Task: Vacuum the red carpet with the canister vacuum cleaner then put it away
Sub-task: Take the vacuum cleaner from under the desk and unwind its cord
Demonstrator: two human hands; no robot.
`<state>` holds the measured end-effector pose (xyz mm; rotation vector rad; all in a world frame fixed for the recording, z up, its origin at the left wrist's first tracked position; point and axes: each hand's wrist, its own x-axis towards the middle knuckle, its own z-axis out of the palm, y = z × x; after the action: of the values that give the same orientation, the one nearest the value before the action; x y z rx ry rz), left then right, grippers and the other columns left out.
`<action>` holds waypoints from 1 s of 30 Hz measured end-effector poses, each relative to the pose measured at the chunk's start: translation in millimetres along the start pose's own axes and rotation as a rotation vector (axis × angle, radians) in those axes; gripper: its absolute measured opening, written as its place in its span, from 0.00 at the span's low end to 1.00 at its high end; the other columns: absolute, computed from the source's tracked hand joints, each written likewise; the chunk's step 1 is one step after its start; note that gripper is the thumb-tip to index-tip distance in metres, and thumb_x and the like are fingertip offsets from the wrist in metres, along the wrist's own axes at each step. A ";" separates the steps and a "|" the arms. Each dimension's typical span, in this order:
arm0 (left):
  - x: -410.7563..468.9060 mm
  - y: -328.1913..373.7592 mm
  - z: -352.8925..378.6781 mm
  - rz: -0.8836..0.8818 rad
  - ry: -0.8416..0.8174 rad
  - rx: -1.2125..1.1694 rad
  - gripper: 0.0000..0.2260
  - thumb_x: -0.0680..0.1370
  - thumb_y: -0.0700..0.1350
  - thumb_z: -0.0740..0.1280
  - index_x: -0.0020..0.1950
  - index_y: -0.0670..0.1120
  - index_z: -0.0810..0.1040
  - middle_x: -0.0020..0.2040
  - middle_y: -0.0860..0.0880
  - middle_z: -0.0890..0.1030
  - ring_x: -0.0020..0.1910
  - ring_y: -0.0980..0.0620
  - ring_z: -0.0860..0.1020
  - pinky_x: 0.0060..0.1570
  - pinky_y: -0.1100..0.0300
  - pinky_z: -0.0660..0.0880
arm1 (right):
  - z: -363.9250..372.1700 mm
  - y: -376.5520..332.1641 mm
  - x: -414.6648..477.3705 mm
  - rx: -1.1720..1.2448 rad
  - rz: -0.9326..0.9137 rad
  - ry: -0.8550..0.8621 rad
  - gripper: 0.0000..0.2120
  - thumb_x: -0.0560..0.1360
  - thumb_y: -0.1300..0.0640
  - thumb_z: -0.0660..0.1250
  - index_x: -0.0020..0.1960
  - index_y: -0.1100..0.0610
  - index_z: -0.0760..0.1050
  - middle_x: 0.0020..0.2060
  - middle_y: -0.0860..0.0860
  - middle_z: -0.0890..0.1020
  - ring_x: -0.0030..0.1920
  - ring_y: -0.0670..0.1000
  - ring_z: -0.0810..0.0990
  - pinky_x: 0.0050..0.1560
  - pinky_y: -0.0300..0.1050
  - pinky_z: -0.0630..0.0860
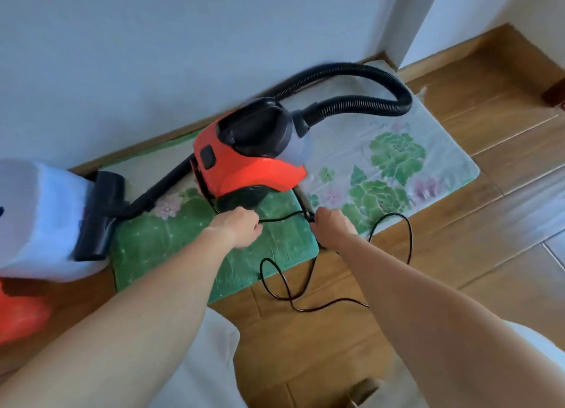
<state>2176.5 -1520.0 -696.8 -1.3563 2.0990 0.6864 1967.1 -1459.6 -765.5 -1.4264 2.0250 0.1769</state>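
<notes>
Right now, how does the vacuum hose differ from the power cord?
The hose is thick and ribbed; the cord is thin and smooth. The hose arcs untouched over the mat; the cord loops on the floor, held by left hand and right hand. Both are black.

Green floral mat (397,163), wooden floor (504,151), white wall (122,56)

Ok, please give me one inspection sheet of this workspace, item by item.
Surface: wooden floor with a green flowered mat.
Job's things: canister vacuum stands on the mat; hose loops behind; floor head at left.
Clutter: white object and blurred red patch at left.
Hands: left hand and right hand both grip the power cord.
Cables: cord lies in loose loops on the floor.
Surroundings: white wall behind the mat.
</notes>
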 end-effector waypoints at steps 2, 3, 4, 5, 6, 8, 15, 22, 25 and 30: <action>11.8 -4.3 -3.5 -0.011 0.052 -0.039 0.19 0.84 0.52 0.57 0.35 0.48 0.69 0.37 0.48 0.73 0.36 0.45 0.74 0.36 0.54 0.69 | 11.3 -2.2 16.3 0.043 0.004 0.040 0.14 0.80 0.52 0.61 0.60 0.60 0.72 0.54 0.58 0.77 0.52 0.62 0.80 0.41 0.48 0.71; 15.5 -4.3 -9.4 -0.008 0.109 -0.060 0.18 0.84 0.52 0.57 0.35 0.48 0.68 0.38 0.48 0.73 0.37 0.43 0.74 0.37 0.54 0.69 | 14.9 -3.5 23.4 0.048 0.001 0.050 0.14 0.79 0.53 0.62 0.60 0.60 0.71 0.55 0.58 0.77 0.53 0.62 0.79 0.41 0.48 0.71; 17.6 -3.6 -15.3 -0.001 0.172 -0.077 0.17 0.83 0.52 0.57 0.36 0.48 0.68 0.39 0.47 0.74 0.39 0.42 0.74 0.38 0.53 0.69 | 18.2 -4.6 29.8 0.050 -0.002 0.055 0.13 0.79 0.54 0.62 0.60 0.60 0.71 0.56 0.58 0.77 0.54 0.62 0.79 0.41 0.47 0.70; 18.3 -2.5 -19.4 0.008 0.228 -0.087 0.16 0.83 0.53 0.57 0.37 0.48 0.69 0.41 0.46 0.74 0.40 0.41 0.74 0.38 0.53 0.69 | 20.7 -5.6 35.2 0.049 -0.003 0.058 0.13 0.79 0.55 0.62 0.60 0.60 0.71 0.57 0.58 0.78 0.54 0.61 0.79 0.42 0.47 0.70; 17.9 -1.4 -21.8 0.016 0.265 -0.090 0.16 0.83 0.53 0.57 0.38 0.49 0.69 0.41 0.46 0.75 0.41 0.41 0.75 0.39 0.52 0.69 | 22.1 -6.4 39.7 0.048 -0.004 0.058 0.12 0.78 0.56 0.63 0.60 0.60 0.72 0.57 0.58 0.78 0.55 0.61 0.79 0.42 0.47 0.71; 16.0 -1.4 -19.0 0.029 0.251 -0.079 0.15 0.83 0.53 0.58 0.39 0.48 0.71 0.41 0.47 0.76 0.40 0.41 0.75 0.39 0.53 0.70 | 25.4 -5.8 46.2 0.052 0.000 0.057 0.12 0.78 0.57 0.63 0.60 0.59 0.72 0.57 0.58 0.77 0.54 0.61 0.79 0.42 0.47 0.71; 23.1 -16.7 -9.9 0.032 0.143 -0.101 0.15 0.83 0.53 0.59 0.43 0.46 0.77 0.42 0.47 0.79 0.40 0.44 0.79 0.39 0.53 0.75 | 35.7 -5.8 49.7 0.010 -0.013 0.229 0.07 0.78 0.60 0.62 0.55 0.56 0.76 0.49 0.54 0.76 0.43 0.60 0.80 0.40 0.50 0.76; 32.5 -9.0 -6.8 0.055 0.092 -0.135 0.12 0.82 0.52 0.60 0.45 0.47 0.78 0.45 0.48 0.79 0.43 0.44 0.79 0.42 0.52 0.75 | 44.7 -11.0 50.0 -0.015 -0.079 0.252 0.10 0.79 0.63 0.61 0.59 0.60 0.74 0.50 0.55 0.76 0.46 0.60 0.80 0.39 0.49 0.73; 36.6 -7.3 -5.8 0.071 0.082 -0.131 0.12 0.82 0.52 0.60 0.42 0.49 0.76 0.44 0.48 0.78 0.43 0.44 0.79 0.42 0.52 0.76 | 46.9 -6.5 50.7 0.090 -0.007 0.263 0.10 0.78 0.57 0.68 0.55 0.62 0.73 0.53 0.57 0.77 0.48 0.61 0.80 0.42 0.50 0.76; 36.1 -8.7 -6.2 0.086 0.097 -0.108 0.12 0.82 0.52 0.60 0.44 0.48 0.77 0.45 0.48 0.79 0.43 0.44 0.79 0.43 0.52 0.76 | 54.5 -7.7 49.5 0.131 0.098 0.262 0.10 0.78 0.57 0.68 0.54 0.63 0.75 0.48 0.59 0.80 0.46 0.61 0.81 0.39 0.49 0.76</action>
<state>2171.1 -1550.7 -718.0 -1.3892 2.2357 0.7945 1987.1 -1477.2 -834.6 -1.3258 2.2745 -0.1054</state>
